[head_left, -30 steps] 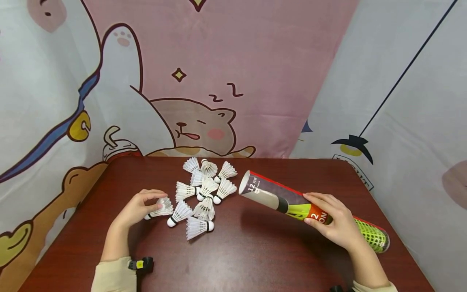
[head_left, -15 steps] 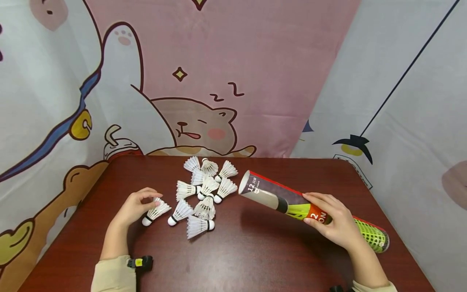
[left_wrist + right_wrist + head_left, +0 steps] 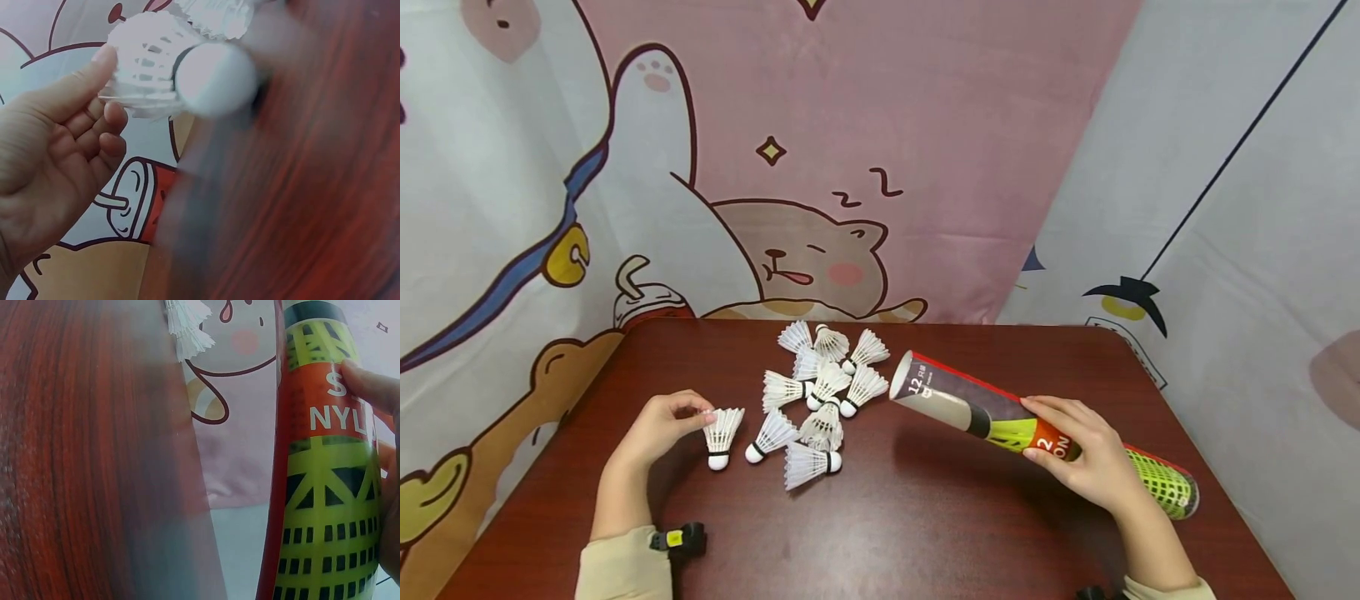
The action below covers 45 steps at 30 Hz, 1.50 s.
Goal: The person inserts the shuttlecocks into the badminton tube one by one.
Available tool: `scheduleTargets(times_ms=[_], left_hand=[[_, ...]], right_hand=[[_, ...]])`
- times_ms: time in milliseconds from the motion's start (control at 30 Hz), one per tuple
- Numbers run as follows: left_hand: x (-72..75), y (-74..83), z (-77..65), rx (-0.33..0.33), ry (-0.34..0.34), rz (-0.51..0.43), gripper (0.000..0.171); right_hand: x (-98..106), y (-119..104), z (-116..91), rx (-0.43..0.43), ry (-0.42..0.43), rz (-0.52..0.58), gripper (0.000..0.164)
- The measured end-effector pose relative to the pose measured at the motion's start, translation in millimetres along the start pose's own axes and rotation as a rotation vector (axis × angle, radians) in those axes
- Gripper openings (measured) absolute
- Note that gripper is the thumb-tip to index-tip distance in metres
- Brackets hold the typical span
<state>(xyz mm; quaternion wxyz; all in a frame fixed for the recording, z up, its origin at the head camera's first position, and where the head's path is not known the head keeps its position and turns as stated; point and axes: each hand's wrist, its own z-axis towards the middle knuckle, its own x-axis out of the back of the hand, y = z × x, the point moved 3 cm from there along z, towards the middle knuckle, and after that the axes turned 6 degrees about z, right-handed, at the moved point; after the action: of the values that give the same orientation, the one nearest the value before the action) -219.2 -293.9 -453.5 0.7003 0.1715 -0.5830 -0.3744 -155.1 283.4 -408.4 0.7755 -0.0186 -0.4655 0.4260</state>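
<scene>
Head view, shuttlecock [image 3: 722, 435] pinched, tube [image 3: 958, 402] gripped; separate hands [image 3: 658, 427] [image 3: 1088, 457]

The head view looked forward and downward over the tabletop [image 3: 880, 542] from the greatest distance. The left wrist view faced the left hand [image 3: 56, 150] and its shuttlecock [image 3: 187, 75] at close range; the right wrist view, also close, faced the tube [image 3: 325, 506]. All three shared the tabletop and printed backdrop [image 3: 947, 167].

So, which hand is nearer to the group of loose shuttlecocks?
Left. The left hand, pinching one shuttlecock, is just left of the group; the right hand, gripping the tube, is farther off, to its right.
</scene>
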Motion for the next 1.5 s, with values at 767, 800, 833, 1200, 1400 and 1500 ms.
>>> scheduleTargets(times_ms=[767, 800, 833, 1200, 1400, 1500], left_hand=[[9.3, 69.1, 6.1, 0.037, 0.263, -0.182, 0.009], [8.2, 72.3, 6.9, 0.043, 0.277, -0.203, 0.008], [6.9, 74.6, 7.7, 0.046, 0.290, -0.219, 0.008], [-8.3, 98.4, 14.6, -0.002, 0.345, -0.338, 0.014], [-19.9, 113.7, 18.7, -0.029, 0.376, -0.404, 0.009], [-26.8, 123.2, 21.1, -0.043, 0.399, -0.428, 0.009]], right_hand=[[0, -1, 0, -0.003, 0.000, -0.009, 0.071], [0, -1, 0, 0.000, 0.002, -0.008, 0.071], [0, -1, 0, 0.003, 0.004, -0.007, 0.071], [0, -2, 1, 0.010, 0.010, -0.008, 0.072], [1, -2, 1, 0.006, 0.007, -0.003, 0.071], [1, -3, 1, 0.006, 0.004, -0.003, 0.071]])
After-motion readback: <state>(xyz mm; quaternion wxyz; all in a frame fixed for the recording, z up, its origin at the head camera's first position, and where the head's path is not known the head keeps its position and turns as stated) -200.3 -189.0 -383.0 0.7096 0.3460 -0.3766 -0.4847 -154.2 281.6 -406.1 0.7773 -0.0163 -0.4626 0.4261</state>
